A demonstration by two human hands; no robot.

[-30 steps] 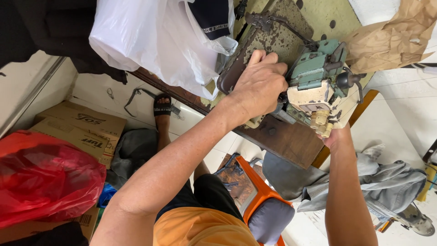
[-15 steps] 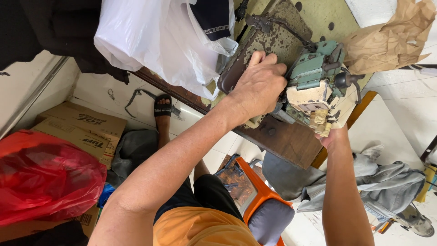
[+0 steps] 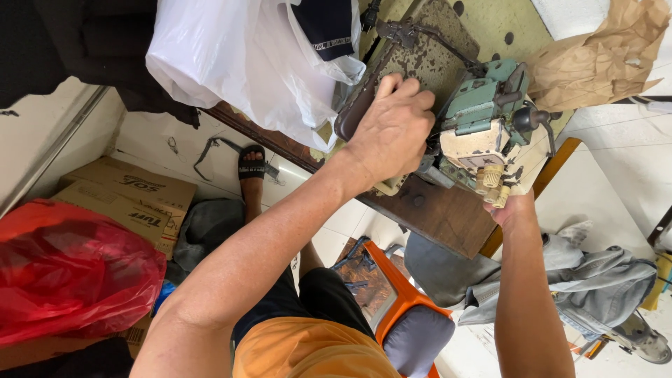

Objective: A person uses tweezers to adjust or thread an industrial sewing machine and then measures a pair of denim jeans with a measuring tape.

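Note:
An old green and cream sewing machine (image 3: 483, 133) stands on a worn wooden table (image 3: 448, 213). My left hand (image 3: 392, 129) rests with curled fingers on a dark brown curved piece (image 3: 353, 112) lying against the machine's left side, gripping its edge. My right hand (image 3: 514, 208) reaches up to the cream underside of the machine by its small knobs. Its fingers are hidden behind the machine.
A white plastic bag (image 3: 245, 63) with a dark cap lies on the table's left. Crumpled brown paper (image 3: 595, 66) sits at the right. Below are an orange stool (image 3: 402, 308), a red bag (image 3: 70, 273), cardboard boxes (image 3: 133, 196), grey clothing (image 3: 581, 280) and a sandalled foot (image 3: 250, 168).
Both hands stay at the machine. Only the view has shifted slightly.

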